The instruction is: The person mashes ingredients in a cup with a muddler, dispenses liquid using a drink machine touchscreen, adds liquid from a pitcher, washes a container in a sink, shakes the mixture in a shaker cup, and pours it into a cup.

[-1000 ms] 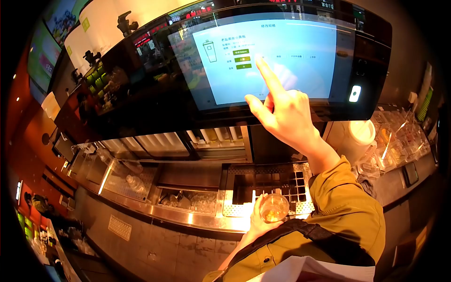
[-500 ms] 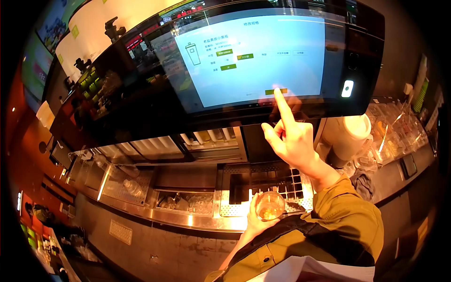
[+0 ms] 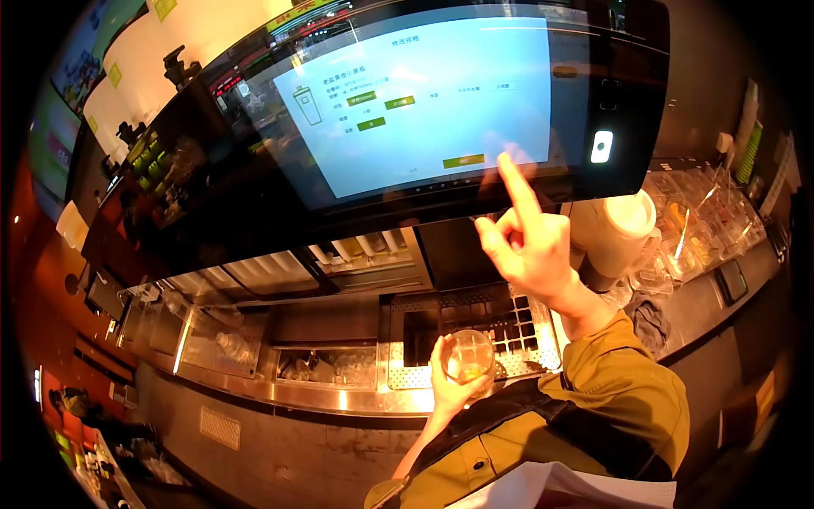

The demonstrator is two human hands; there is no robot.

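Warm orange light falls on a steel desk (image 3: 318, 393) that runs away to the left from below the fingers, with a dark tiled floor (image 3: 331, 445) in front of it. Ahead of the right hand (image 3: 538, 254) stands a large touchscreen (image 3: 424, 102), lit pale blue, with a line drawing of a lidded cup and several green buttons. The right index finger is stretched out, its tip over the lower part of the display, just right of the lowest green button (image 3: 464, 160); whether it touches the glass cannot be told. The thumb sticks out to the side, the other fingers are bent, and this hand holds nothing.

Below and to the left of it, the left hand (image 3: 449, 392) has its fingers wrapped around a clear cup (image 3: 471, 352) with something yellowish inside. Just beyond those fingers lies a dark grid (image 3: 519, 327) set in the desk; to their left is a bin of ice (image 3: 352, 368). Right of the right-hand fingers are a white tub (image 3: 632, 218), clear plastic containers (image 3: 699, 225) and, nearer the sleeve (image 3: 632, 382), a grey cloth (image 3: 650, 322).
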